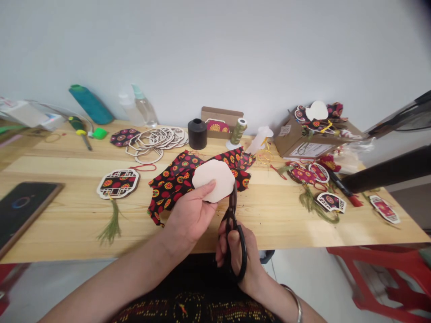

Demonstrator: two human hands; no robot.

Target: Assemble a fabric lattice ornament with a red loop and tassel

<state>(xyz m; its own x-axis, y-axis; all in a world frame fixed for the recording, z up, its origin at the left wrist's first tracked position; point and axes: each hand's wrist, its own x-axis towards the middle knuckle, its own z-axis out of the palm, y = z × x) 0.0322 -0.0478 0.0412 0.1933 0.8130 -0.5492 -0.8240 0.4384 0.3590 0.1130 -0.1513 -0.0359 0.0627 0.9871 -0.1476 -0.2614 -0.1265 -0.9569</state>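
My left hand (191, 213) pinches a cream, scallop-edged card piece (218, 175) with the thumb on top, in the middle of the view. Black cloth with red and orange flowers (168, 184) spreads out behind and around the card. Fingers of my right hand (247, 255) are in the handles of black scissors (231, 215). The scissors point away from me, their tips at the card's right edge. How far the blades are apart is hard to tell. Left of the cloth, a finished-looking ornament (117, 183) with a green tassel (112, 224) lies on the table.
Wooden frames (161, 138), a black spool (197, 133) and a green thread cone (239, 131) stand or lie along the back. A cardboard box (299, 137), several ornaments and a black pole (390, 168) are at right. A phone (27, 211) lies at left, a red stool (377, 269) below right.
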